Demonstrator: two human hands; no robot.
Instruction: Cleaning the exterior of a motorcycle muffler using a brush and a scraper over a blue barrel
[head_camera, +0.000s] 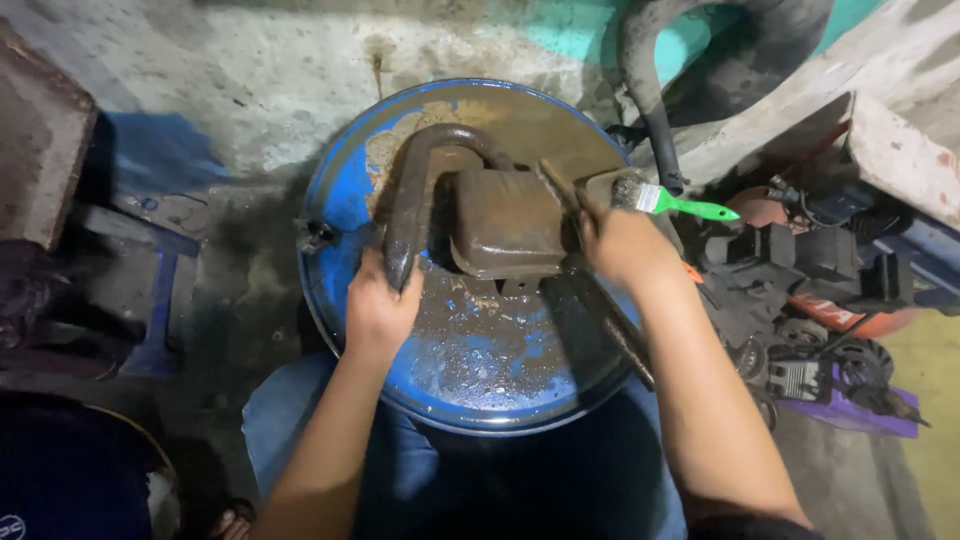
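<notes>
A rusty, oily metal part lies on the lid of a blue steel drum (350, 200): a curved pipe (415, 190) joined to a boxy brown canister (505, 225). My left hand (378, 305) grips the lower end of the pipe. On the right edge of the canister rests my right hand (625, 245), closed around a long thin dark rod or file (610, 320) that slants down to the right. A paintbrush with a green handle (690, 207) lies on the drum's right rim, just past my right hand.
Dark engine parts and an orange machine (820, 290) crowd the floor at right. A black curved hose (655, 110) stands behind the drum. A dark bench or crate (40, 150) is at left. My knees in blue trousers (280, 420) flank the drum.
</notes>
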